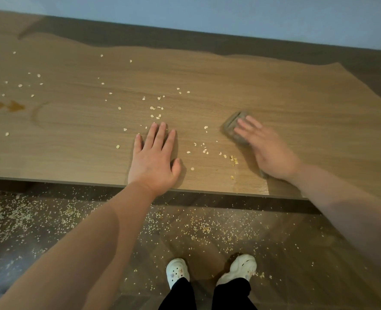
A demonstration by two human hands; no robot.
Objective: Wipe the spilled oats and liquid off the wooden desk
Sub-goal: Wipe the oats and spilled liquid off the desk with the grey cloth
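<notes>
Left hand (155,157) lies flat, fingers straight and spread, near the desk (73,153) front edge. Right hand (267,148), blurred, has its fingers extended on top of a grey cloth (232,125). Oats (156,111) lie scattered between the hands and to the left. Brown liquid (15,106) sits at the left edge.

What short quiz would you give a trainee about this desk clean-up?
1. True or false: the left hand lies flat on the desk, holding nothing.
2. What does the right hand press? A) grey cloth B) broom C) cup
3. Fill in: the brown liquid sits toward the desk's ___ end.
Key: 1 true; 2 A; 3 left.
</notes>
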